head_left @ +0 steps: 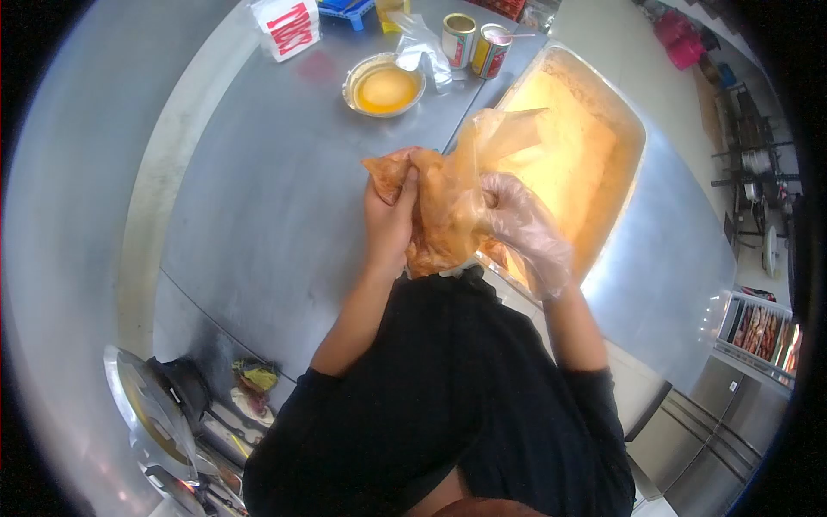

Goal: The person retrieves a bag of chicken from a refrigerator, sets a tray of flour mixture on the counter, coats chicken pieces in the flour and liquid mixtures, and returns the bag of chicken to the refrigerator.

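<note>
A clear plastic bag (448, 211), smeared orange-brown inside, hangs in front of my body. My left hand (388, 220) is bare and closed on the bag's left side, thumb on top, with a crumpled corner poking out above the fingers. On the right, my right hand (527, 228) wears a loose clear plastic glove. Its fingers are curled in against the bag's other side, and the bag's loose end stands up above them. What the bag contains cannot be made out. Behind it lies a large metal tray (636, 142) holding a pale orange-yellow layer.
On the steel table (258, 181), a foil bowl (347, 93) of yellow liquid stands beyond my left hand. Two opened cans (474, 47) and a crumpled clear bag (422, 47) are near it. A white packet with red letters (287, 30) lies farther left. Pans (142, 409) sit at lower left.
</note>
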A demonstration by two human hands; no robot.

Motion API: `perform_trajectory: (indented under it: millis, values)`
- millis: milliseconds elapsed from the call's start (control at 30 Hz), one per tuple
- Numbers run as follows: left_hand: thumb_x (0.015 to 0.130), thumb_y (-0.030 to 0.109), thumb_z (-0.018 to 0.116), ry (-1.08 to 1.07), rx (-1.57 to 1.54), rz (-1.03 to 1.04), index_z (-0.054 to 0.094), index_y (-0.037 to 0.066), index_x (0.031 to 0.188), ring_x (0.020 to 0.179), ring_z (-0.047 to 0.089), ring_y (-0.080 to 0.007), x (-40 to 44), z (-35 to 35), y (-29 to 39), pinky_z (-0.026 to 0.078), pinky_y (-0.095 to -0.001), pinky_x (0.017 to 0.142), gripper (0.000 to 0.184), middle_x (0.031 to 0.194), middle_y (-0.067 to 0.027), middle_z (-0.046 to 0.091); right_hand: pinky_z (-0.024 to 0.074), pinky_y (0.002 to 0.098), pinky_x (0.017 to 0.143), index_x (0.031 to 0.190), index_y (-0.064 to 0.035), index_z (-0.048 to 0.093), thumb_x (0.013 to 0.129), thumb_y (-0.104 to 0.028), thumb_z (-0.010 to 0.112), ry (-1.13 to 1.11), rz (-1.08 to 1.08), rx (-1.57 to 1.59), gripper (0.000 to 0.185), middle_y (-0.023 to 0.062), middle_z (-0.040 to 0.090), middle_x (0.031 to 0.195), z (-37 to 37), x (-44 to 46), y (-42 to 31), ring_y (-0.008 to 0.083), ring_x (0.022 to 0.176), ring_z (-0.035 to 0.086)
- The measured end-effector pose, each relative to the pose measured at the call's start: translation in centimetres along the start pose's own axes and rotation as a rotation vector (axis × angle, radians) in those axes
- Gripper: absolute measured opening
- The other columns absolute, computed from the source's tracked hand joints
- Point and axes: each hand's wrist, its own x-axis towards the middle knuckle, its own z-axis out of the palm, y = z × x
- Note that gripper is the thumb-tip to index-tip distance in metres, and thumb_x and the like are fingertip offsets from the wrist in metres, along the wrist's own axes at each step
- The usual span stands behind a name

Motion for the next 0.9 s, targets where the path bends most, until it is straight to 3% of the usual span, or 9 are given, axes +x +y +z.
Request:
perform_trajectory:
  millis: [133,233,300,400,533,633,700,767,900]
  values:
    - [0.103,0.011,0.063,0.052,0.22,0.231,0.057,0.0,0.127,0.112,0.063,-0.0145,0.1,0.9,-0.9,0.05,-0.0304,0.099,0.027,0.121,-0.0078,0.066,0.0529,0.0281,0.092,0.125,0.003,0.064,0.089,-0.005,0.07,-0.004,0.065,-0.099,0.037,0.007,0.071,0.114,1.3,0.2,-0.8,0.0125,0.103,0.066]
    - [0.103,0.013,0.061,0.008,0.148,0.188,0.057,0.001,0.127,0.112,0.063,-0.0157,0.5,0.5,-1.9,0.052,-0.0318,0.099,0.027,0.123,-0.0086,0.065,0.0513,0.0266,0.088,0.126,0.0015,0.065,0.094,-0.009,0.066,0.046,0.036,-0.299,0.034,0.0051,0.069,0.112,1.3,0.3,-1.0,0.0116,0.099,0.064]
    - [0.104,0.017,0.06,-0.072,-0.06,-0.042,0.056,0.002,0.13,0.114,0.063,-0.0175,0.3,0.2,-1.3,0.053,-0.034,0.099,0.03,0.126,-0.0088,0.064,0.0508,0.0256,0.085,0.128,0.001,0.064,0.093,-0.008,0.064,0.113,0.057,-0.383,0.036,0.0045,0.068,0.112,1.0,0.4,-0.6,0.0104,0.097,0.063]
    - [0.104,0.025,0.059,-0.112,-0.304,-0.335,0.054,0.005,0.135,0.117,0.063,-0.0201,0.5,-1.5,-1.9,0.055,-0.0374,0.099,0.037,0.13,-0.0093,0.063,0.0535,0.0297,0.09,0.131,0.0044,0.059,0.094,-0.01,0.063,0.032,0.03,0.131,0.04,0.0089,0.068,0.119,1.2,-0.3,-2.4,0.0146,0.107,0.065]
    - [0.104,0.031,0.059,-0.077,-0.405,-0.562,0.05,0.008,0.14,0.121,0.062,-0.0219,0.8,-3.7,-3.2,0.056,-0.04,0.1,0.044,0.134,-0.0101,0.061,0.0515,0.0269,0.086,0.134,0.0034,0.058,0.092,-0.007,0.062,0.064,0.111,0.387,0.043,0.0075,0.066,0.117,-1.4,-1.8,-1.6,0.0127,0.103,0.063]
    - [0.104,0.034,0.058,-0.19,-0.486,-0.537,0.049,0.009,0.141,0.123,0.062,-0.0216,0.7,-3.7,-3.0,0.056,-0.0403,0.099,0.045,0.135,-0.0103,0.061,0.0493,0.0234,0.077,0.132,0.0017,0.059,0.088,-0.006,0.061,0.108,0.1,0.238,0.045,0.003,0.067,0.105,-2.6,-1.8,0.0,0.009,0.089,0.062]
    - [0.105,0.036,0.057,-0.145,-0.374,-0.508,0.049,0.009,0.14,0.123,0.061,-0.0207,0.9,-3.4,-2.6,0.055,-0.0397,0.1,0.045,0.134,-0.0098,0.061,0.0503,0.0243,0.079,0.13,0.0018,0.059,0.086,-0.006,0.062,-0.023,0.063,0.052,0.045,0.0039,0.068,0.106,-2.2,-2.0,-1.4,0.0111,0.09,0.064]
    - [0.104,0.035,0.059,-0.162,-0.319,-0.421,0.049,0.008,0.139,0.122,0.061,-0.0196,0.8,-2.4,-1.7,0.054,-0.0384,0.101,0.045,0.132,-0.0091,0.061,0.0507,0.0281,0.087,0.125,0.0043,0.063,0.089,-0.011,0.068,-0.004,0.008,0.094,0.039,0.0082,0.069,0.111,-1.7,-1.8,0.1,0.0139,0.098,0.064]
    - [0.1,0.026,0.068,-0.195,-0.207,-0.195,0.048,0.007,0.136,0.12,0.06,-0.0173,-0.1,-0.7,-1.4,0.05,-0.0352,0.103,0.046,0.129,-0.007,0.061,0.0506,0.0317,0.092,0.121,0.0041,0.065,0.088,-0.018,0.075,0.193,-0.063,-0.031,0.041,0.009,0.07,0.113,1.0,-2.6,-0.9,0.0168,0.1,0.064]
